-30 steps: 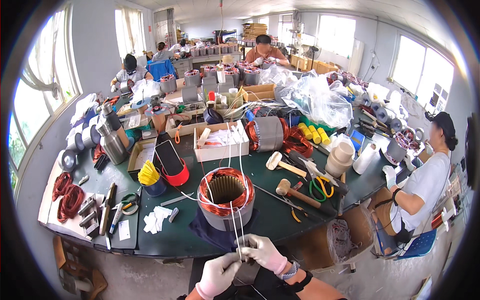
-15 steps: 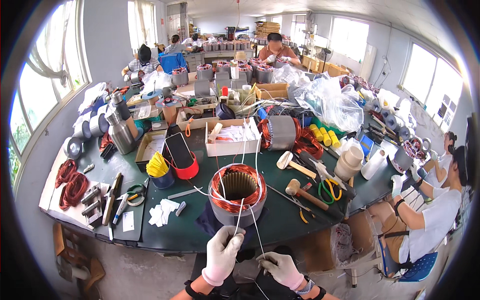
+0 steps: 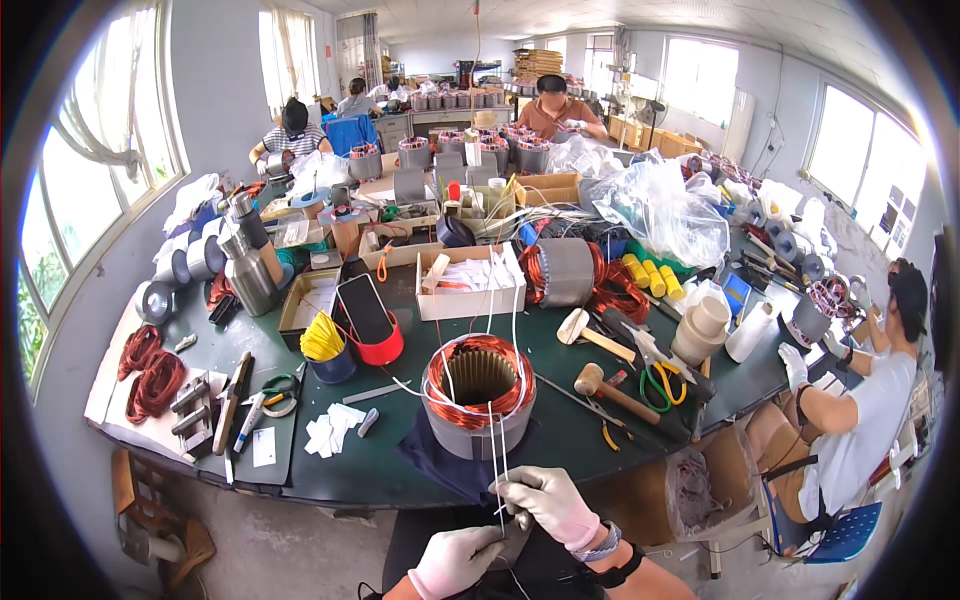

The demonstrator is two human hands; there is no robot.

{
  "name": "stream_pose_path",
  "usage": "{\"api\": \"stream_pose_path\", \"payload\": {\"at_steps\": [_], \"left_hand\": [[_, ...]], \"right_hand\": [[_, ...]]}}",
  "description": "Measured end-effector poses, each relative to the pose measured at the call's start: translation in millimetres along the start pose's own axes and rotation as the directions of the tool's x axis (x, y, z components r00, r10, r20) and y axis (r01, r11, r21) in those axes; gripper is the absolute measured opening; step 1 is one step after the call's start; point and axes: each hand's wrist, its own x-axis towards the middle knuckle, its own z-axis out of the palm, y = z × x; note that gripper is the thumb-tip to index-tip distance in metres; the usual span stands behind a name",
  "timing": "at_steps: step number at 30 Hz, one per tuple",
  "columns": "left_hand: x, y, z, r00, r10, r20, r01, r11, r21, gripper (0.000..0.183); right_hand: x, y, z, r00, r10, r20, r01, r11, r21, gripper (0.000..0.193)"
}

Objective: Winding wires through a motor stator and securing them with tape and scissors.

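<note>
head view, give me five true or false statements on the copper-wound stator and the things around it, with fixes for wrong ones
1. The white-gloved right hand grips thin white cords in front of the copper-wound grey cylindrical stator. True.
2. The stator lies on its side. False: it stands upright on a dark blue cloth.
3. A brown wooden mallet lies to the right of the stator. True.
4. The slim yellow strips stand in the red round holder. False: they stand in a dark blue cup.
5. The open white cardboard box of white slips is farther from the person than the stator. True.
</note>
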Motion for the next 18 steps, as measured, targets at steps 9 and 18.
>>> {"api": "stream_pose_path", "payload": {"at_steps": [9,18], "left_hand": [[71.6,5.0,-20.0,0.976,-0.206,-0.068,0.176,0.935,-0.307,0.028],[70.6,-2.8,-19.3,0.894,-0.442,-0.069,0.215,0.56,-0.8,0.023]], "right_hand": [[0.7,23.2,10.2,0.913,-0.401,-0.081,0.339,0.853,-0.397,0.012],[-30.7,-5.9,17.7,0.578,-0.78,0.239,0.672,0.29,-0.681,0.019]]}}
